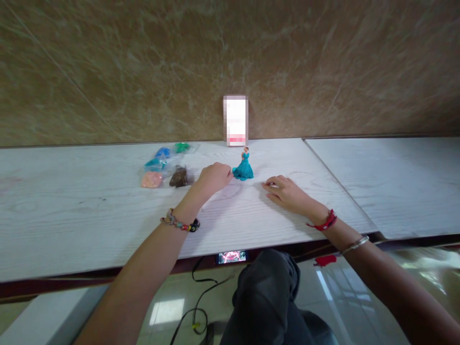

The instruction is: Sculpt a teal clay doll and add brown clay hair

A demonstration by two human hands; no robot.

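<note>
A small clay figurine [243, 168] in a teal gown, with a brown-haired head, stands upright on the white table. My left hand [214, 177] is closed at its left side, with the fingertips at the skirt's hem; the fingers partly hide the contact. To the right of the figurine, apart from it, my right hand [287, 192] rests low over the tabletop. Its thumb is away from the bent fingers, and I make out nothing held there. Left of my left hand lies a bag of brown clay [178, 177].
More bagged clay lies at the left: peach [151, 179], teal [155, 165], blue [163, 153] and green [182, 147]. A phone with a blurred screen [236, 120] leans on the marble-patterned wall. Below the white table's [89, 215] front edge are a lit screen [232, 257] and a black cable [196, 306].
</note>
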